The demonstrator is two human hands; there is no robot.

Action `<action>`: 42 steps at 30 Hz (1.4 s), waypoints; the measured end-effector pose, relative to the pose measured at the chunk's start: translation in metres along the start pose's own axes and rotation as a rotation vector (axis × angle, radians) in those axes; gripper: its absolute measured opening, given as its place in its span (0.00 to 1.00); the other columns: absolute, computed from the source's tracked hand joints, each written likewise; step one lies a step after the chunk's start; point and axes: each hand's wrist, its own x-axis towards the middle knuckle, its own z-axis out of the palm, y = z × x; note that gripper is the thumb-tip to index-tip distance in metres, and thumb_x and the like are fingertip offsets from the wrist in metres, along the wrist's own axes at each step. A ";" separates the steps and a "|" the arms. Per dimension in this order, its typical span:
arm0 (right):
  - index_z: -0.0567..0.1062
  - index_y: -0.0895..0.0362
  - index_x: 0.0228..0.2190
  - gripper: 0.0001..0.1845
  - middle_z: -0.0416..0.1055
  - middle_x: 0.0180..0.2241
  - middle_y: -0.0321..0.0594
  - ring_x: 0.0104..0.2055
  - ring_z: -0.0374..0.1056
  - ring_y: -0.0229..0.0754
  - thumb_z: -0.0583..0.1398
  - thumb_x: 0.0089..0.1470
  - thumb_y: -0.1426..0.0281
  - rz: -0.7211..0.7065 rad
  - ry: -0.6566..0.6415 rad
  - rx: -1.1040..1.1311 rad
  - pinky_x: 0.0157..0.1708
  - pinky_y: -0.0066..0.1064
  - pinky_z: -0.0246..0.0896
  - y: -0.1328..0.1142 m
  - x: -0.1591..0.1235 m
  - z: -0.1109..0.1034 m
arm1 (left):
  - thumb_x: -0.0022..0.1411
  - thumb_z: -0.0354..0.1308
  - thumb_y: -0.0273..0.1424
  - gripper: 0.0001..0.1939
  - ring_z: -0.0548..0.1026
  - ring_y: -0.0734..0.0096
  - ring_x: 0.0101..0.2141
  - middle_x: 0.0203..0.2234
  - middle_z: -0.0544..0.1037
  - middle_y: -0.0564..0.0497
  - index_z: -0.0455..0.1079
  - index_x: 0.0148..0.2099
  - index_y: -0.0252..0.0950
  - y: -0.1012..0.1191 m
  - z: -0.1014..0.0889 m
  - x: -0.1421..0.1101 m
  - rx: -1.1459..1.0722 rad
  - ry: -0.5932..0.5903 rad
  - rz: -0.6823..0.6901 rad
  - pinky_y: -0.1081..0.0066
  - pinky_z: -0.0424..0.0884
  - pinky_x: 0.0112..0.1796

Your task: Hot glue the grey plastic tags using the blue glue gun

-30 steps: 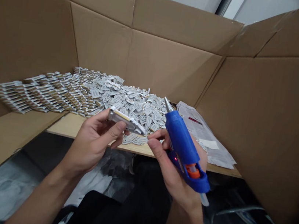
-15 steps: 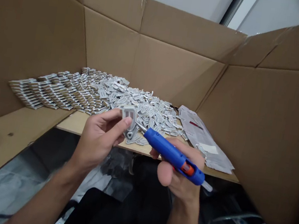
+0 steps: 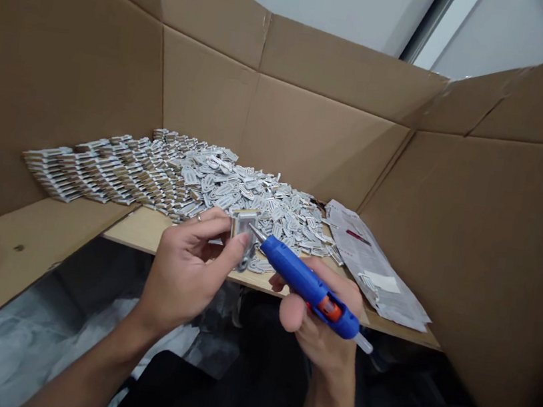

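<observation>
My left hand (image 3: pixel 185 272) pinches a small grey and white flat piece (image 3: pixel 242 225) between thumb and fingers, held up over the table's front edge. My right hand (image 3: pixel 322 325) is wrapped round a blue glue gun (image 3: pixel 308 285) with an orange trigger. The gun's metal nozzle points left and touches the piece. A clear glue stick pokes out of the gun's back end.
A heap of loose grey pieces (image 3: pixel 252 197) lies on the wooden table (image 3: pixel 146 230), with neat stacked rows of them (image 3: pixel 89 171) to the left. Printed paper sheets (image 3: pixel 374 265) lie at the right. Cardboard walls (image 3: pixel 321 136) enclose the table on three sides. A side shelf (image 3: pixel 6 254) sits at left.
The glue gun has swung down from upright to point left, and its nozzle has come onto the piece. My left hand turned the piece from flat to face the nozzle.
</observation>
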 end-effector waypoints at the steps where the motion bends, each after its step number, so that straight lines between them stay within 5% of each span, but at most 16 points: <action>1: 0.80 0.56 0.28 0.36 0.77 0.26 0.42 0.27 0.72 0.42 0.63 0.51 0.34 -0.001 0.000 0.003 0.24 0.32 0.61 0.000 0.000 0.000 | 0.68 0.64 0.32 0.15 0.64 0.78 0.27 0.27 0.64 0.52 0.71 0.28 0.34 0.001 0.001 0.000 0.003 0.002 0.007 0.77 0.62 0.24; 23: 0.77 0.56 0.24 0.32 0.74 0.22 0.40 0.24 0.67 0.41 0.65 0.55 0.39 -0.013 0.009 0.022 0.23 0.33 0.57 0.004 -0.001 0.001 | 0.67 0.63 0.29 0.14 0.64 0.77 0.29 0.27 0.65 0.51 0.71 0.28 0.34 0.005 0.001 -0.002 0.089 0.011 0.096 0.78 0.61 0.24; 34: 0.76 0.56 0.23 0.33 0.72 0.21 0.39 0.23 0.65 0.40 0.63 0.56 0.38 -0.002 -0.004 0.005 0.24 0.34 0.58 0.005 -0.002 0.001 | 0.67 0.63 0.29 0.07 0.64 0.76 0.28 0.27 0.65 0.51 0.80 0.35 0.35 0.005 0.001 -0.001 0.092 0.018 0.103 0.76 0.60 0.24; 42: 0.76 0.56 0.23 0.33 0.72 0.22 0.40 0.25 0.67 0.41 0.63 0.55 0.37 0.026 -0.021 -0.018 0.26 0.33 0.63 0.006 -0.002 0.001 | 0.67 0.63 0.28 0.16 0.62 0.77 0.28 0.26 0.63 0.52 0.69 0.26 0.34 0.006 0.002 -0.001 0.110 0.022 0.113 0.76 0.60 0.24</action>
